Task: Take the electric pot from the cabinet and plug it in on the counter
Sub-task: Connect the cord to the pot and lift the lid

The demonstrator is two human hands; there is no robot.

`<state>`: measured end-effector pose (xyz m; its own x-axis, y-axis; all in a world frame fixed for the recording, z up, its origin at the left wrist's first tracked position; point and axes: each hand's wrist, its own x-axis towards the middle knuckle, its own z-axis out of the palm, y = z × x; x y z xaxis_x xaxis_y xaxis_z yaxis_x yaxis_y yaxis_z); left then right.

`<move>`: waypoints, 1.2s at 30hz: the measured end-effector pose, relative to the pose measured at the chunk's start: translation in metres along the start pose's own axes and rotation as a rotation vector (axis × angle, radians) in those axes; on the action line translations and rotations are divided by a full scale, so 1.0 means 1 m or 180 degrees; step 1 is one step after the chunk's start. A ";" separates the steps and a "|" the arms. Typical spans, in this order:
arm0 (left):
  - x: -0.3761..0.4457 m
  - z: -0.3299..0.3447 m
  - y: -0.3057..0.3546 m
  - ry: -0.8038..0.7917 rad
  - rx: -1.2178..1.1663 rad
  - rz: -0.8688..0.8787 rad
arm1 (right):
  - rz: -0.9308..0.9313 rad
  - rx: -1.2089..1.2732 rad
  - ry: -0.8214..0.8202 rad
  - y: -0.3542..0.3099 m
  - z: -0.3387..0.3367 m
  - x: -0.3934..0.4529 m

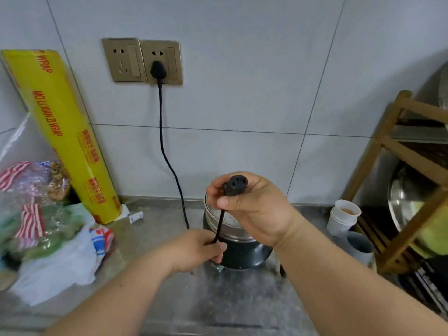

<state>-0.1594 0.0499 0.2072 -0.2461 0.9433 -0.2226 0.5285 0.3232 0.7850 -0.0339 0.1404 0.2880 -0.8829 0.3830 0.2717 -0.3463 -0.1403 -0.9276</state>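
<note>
Holding black 3-hole cord connector (235,185) pinched in right hand (252,204), left hand (201,248) gripping black cable (219,226), above round steel electric pot (238,248). Wall plug (158,70) seated; next, I'd mate connector to pot inlet.

View count: one, a head-worn wide-angle camera; no second view shares the scene.
Position: above the near edge of the surface (169,226), at the person's head.
Facing: forward and down, toward the tiled wall (242,69) behind the surface.
Nearness: close; both forearms enter from the bottom edge and fill much of the lower frame.
Centre: the left hand (196,251) and right hand (254,207) over the electric pot (237,251).
Upper frame: the wall sockets (143,60) sit left of centre.
Left edge: yellow wrap box (63,132) and bags.
Right edge: wooden rack (397,180), bent by lens distortion.
</note>
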 end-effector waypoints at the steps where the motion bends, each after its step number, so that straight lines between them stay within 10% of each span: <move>1: 0.000 0.003 -0.004 0.0072 0.0347 -0.0109 | -0.0023 0.0012 -0.0020 0.000 -0.003 -0.007; 20: -0.016 0.067 -0.060 -0.0455 0.1297 -0.1001 | 0.1118 0.1685 0.2215 0.062 -0.102 -0.136; 27: 0.032 0.116 0.030 -0.0210 -0.0757 -0.0402 | 0.1377 0.1996 0.2917 0.095 -0.111 -0.163; 36: 0.075 0.181 0.076 0.0760 -0.2632 -0.1263 | 0.1477 0.1716 0.3711 0.113 -0.124 -0.203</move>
<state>0.0090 0.1592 0.1456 -0.4924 0.7061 -0.5089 -0.3501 0.3746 0.8586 0.1457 0.1597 0.0966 -0.2663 0.7067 -0.6554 -0.4104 -0.6984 -0.5863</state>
